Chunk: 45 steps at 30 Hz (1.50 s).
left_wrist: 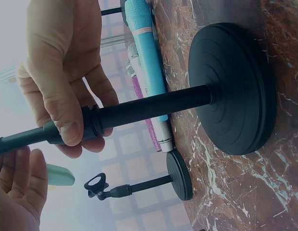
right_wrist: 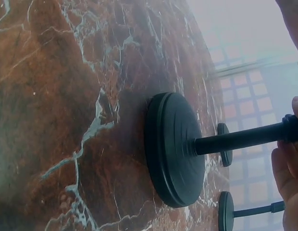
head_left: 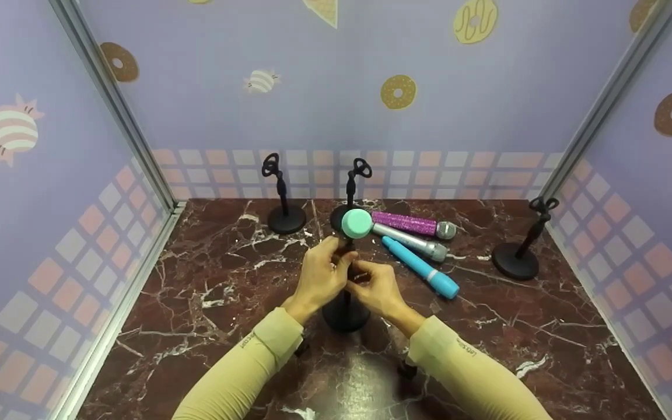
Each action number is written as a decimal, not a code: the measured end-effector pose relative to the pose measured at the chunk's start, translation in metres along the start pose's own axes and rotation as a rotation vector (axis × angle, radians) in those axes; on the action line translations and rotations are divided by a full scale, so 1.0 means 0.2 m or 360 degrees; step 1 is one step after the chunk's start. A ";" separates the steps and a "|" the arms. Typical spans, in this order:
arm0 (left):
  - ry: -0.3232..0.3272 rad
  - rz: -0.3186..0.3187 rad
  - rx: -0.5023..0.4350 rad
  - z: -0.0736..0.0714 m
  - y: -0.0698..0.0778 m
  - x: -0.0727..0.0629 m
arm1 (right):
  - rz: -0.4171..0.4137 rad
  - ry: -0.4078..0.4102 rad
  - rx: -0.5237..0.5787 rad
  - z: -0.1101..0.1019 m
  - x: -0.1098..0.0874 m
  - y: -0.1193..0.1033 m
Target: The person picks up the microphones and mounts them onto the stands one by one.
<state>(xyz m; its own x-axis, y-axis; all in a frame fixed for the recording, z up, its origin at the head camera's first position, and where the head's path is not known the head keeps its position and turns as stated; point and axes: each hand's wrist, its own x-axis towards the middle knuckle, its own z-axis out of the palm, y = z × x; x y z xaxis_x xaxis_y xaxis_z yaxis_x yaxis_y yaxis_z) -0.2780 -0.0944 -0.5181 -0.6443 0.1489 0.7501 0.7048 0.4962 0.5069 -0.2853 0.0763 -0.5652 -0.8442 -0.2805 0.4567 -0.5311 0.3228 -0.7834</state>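
Both hands are on one black microphone stand (head_left: 343,319), whose round base is on the marble-patterned table. The right hand (head_left: 375,287) pinches the collar partway up the pole, thumb on one side and fingers behind. Higher up, the left hand (head_left: 323,269) holds the thinner upper pole with curled fingers. At the top of this stand is a mint-green microphone (head_left: 357,224), its round end facing the head camera. In the left wrist view the collar between thumb and fingers of the right hand (left_wrist: 67,86) shows clearly, and the left hand (left_wrist: 19,190) is at the lower left.
Right of the hands lie a purple glitter microphone (head_left: 409,224), a silver microphone (head_left: 409,241) and a blue microphone (head_left: 420,267). Other black stands with bare clips include a back left stand (head_left: 286,217), a back middle stand (head_left: 351,189) and a right stand (head_left: 517,260). Patterned walls (head_left: 312,116) enclose the table.
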 end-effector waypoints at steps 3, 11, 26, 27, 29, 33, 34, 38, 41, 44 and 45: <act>0.0001 -0.0007 0.0010 0.00 0.00 0.00 | 0.0024 0.0042 -0.0035 0.01 0.01 -0.01; -0.0001 -0.0013 0.0002 0.00 -0.01 0.00 | 0.0015 0.0020 -0.0076 -0.01 0.01 0.00; -0.0008 -0.0042 -0.0005 0.00 0.01 0.01 | -0.0010 -0.0130 0.0075 -0.10 -0.01 0.04; -0.0008 -0.0040 -0.0003 0.00 0.01 0.00 | -0.0030 -0.0127 0.0061 -0.10 -0.01 0.05; -0.0006 -0.0037 0.0001 0.00 0.01 0.00 | -0.0068 -0.0115 0.0050 -0.09 -0.01 0.06; -0.0007 -0.0028 0.0016 0.00 0.01 0.01 | -0.0109 -0.0077 0.0037 -0.08 -0.01 0.06; -0.0008 -0.0027 0.0016 0.00 0.01 0.01 | -0.0103 -0.0060 0.0038 -0.08 -0.01 0.06; -0.0009 -0.0024 0.0021 0.01 0.00 0.00 | -0.0032 0.0005 -0.0006 -0.07 0.00 0.04; -0.0010 -0.0025 0.0015 0.00 0.00 0.00 | 0.0043 0.0041 -0.0046 -0.07 0.00 0.03; -0.0005 -0.0036 0.0005 0.00 0.00 0.00 | 0.0098 0.0056 -0.0087 -0.06 0.01 0.02; -0.0008 -0.0041 0.0007 0.00 0.01 0.00 | 0.0106 0.0061 -0.0103 -0.05 0.01 0.02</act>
<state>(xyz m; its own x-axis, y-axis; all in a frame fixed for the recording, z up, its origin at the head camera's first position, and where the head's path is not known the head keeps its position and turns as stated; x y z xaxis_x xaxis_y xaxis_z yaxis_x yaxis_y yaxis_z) -0.2777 -0.0935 -0.5170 -0.6638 0.1405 0.7346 0.6866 0.5040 0.5240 -0.2900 0.0863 -0.5634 -0.8794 -0.2219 0.4211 -0.4759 0.3978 -0.7844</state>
